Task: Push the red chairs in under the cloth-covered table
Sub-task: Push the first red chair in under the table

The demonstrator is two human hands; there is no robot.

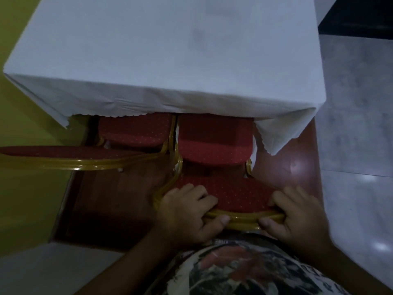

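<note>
A table under a white cloth (161, 60) fills the upper view. Two red chairs with gold frames stand at its near side. The right red chair (214, 143) has its seat partly under the cloth's hanging edge, and its backrest top is right in front of me. My left hand (187, 213) and my right hand (297, 216) both grip that backrest, fingers over the red padding and thumbs on the gold rail. The left red chair (136, 130) has its seat partly under the cloth, and its backrest top stretches to the left.
A yellow-green wall (23, 133) runs close along the left. The chairs stand on reddish-brown floor (119, 201); grey tiles (357, 124) lie to the right. A dark piece of furniture (361, 15) stands at the far right. My patterned shirt fills the bottom edge.
</note>
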